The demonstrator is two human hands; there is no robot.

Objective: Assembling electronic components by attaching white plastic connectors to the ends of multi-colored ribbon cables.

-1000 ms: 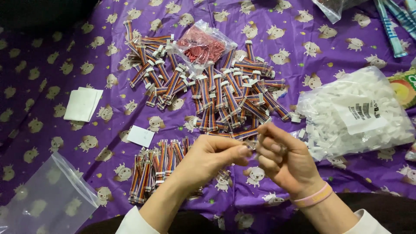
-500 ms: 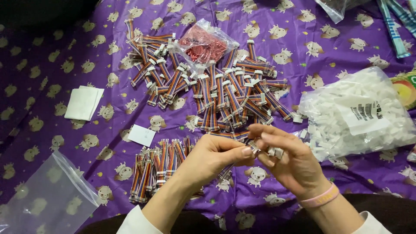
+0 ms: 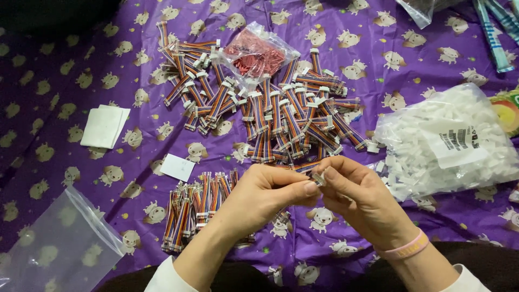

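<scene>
Packaging-wise: a clear plastic bag stuffed with small white plastic parts (image 3: pixel 448 143) sits at the right, with a white rectangular label (image 3: pixel 457 141) on its face. A smaller clear bag of red bits (image 3: pixel 258 53) lies top centre. An empty clear zip bag (image 3: pixel 57 246) is bottom left, and another clear bag corner (image 3: pixel 416 10) pokes in top right.

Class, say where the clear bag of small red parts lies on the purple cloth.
In the head view the bag of red parts lies top centre, resting against the far edge of the big pile of striped ribbon cables.
</scene>
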